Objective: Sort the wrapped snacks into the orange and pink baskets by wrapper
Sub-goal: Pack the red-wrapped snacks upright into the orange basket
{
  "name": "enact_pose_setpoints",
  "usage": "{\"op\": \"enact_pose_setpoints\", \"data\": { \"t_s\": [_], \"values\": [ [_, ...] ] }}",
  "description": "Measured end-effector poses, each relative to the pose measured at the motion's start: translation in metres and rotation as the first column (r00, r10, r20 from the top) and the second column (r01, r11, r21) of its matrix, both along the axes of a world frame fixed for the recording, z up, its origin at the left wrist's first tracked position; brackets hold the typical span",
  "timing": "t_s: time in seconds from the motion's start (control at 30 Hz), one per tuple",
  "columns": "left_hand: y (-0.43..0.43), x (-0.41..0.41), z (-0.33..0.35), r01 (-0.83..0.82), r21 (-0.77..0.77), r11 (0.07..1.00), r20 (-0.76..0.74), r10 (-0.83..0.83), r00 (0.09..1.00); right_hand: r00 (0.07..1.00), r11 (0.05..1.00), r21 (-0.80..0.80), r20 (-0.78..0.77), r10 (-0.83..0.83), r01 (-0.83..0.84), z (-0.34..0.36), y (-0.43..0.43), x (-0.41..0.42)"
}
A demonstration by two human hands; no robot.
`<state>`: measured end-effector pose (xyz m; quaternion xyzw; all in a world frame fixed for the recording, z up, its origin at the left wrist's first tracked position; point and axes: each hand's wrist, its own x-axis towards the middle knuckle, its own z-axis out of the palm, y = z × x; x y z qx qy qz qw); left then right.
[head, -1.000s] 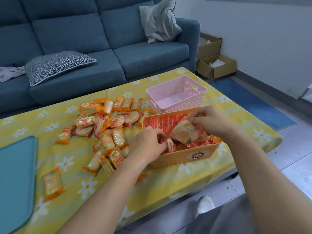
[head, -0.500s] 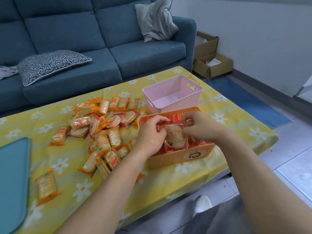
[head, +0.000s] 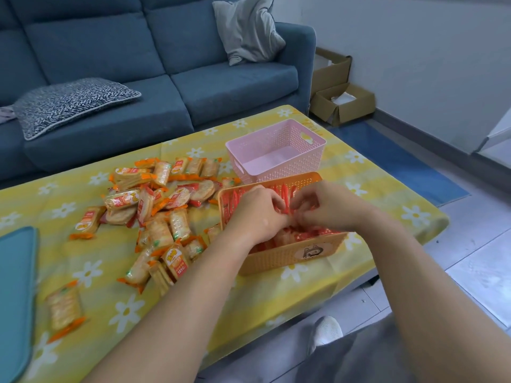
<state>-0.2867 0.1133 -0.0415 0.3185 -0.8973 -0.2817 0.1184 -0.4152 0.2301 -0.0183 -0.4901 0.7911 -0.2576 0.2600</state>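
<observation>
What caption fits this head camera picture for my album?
Left hand and right hand arrange red-wrapped snacks in the orange basket; pink basket behind looks empty.

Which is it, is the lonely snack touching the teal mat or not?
Apart. The head view shows a strip of yellow tablecloth between the snack and the mat.

Orange basket (head: pixel 293 254) with dog sticker on its near wall, packed with upright red-wrapped snacks (head: pixel 234 200), pink basket (head: pixel 276 153) just beside it at 12 o'clock, loose heap of mostly orange-wrapped snacks (head: pixel 154 208) at its 9 o'clock, one stray packet (head: pixel 64 308) at 8 o'clock.
</observation>
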Motion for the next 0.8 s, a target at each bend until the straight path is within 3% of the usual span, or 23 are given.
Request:
{"op": "enact_pose_setpoints", "data": {
  "t_s": [0.1, 0.2, 0.3, 0.4, 0.5, 0.63, 0.8],
  "values": [
    [0.001, -0.005, 0.014, 0.040, -0.027, 0.999, 0.113, -0.037, 0.993, 0.987, 0.993, 0.117, -0.155, 0.034, -0.016, 0.003, 0.008, -0.007],
    [-0.001, -0.007, 0.014, 0.111, -0.034, 0.993, 0.277, -0.097, 0.956, 0.980, 0.931, 0.350, -0.117, 0.158, -0.109, -0.005, 0.010, -0.002],
    [-0.001, -0.001, -0.002, 0.189, -0.082, 0.978, 0.342, -0.151, 0.927, 0.980, 0.924, 0.367, -0.114, 0.163, -0.111, -0.007, 0.008, -0.003],
    [-0.001, 0.005, -0.017, 0.243, -0.173, 0.955, 0.307, -0.182, 0.934, 0.983, 0.938, 0.324, -0.095, 0.160, -0.121, -0.008, 0.007, -0.008],
    [-0.005, 0.010, -0.022, 0.190, -0.111, 0.975, 0.160, -0.172, 0.972, 0.979, 0.973, 0.217, -0.164, 0.119, -0.082, -0.009, 0.008, -0.014],
    [-0.014, 0.019, -0.020, 0.076, -0.051, 0.996, -0.049, -0.079, 0.996, 0.970, 0.988, -0.028, -0.188, -0.155, 0.152, -0.002, 0.006, -0.020],
    [-0.012, 0.022, -0.020, -0.011, 0.076, 0.997, -0.158, 0.023, 0.987, 0.932, 0.938, -0.070, -0.106, -0.346, 0.340, -0.011, -0.007, -0.006]
  ]
}}
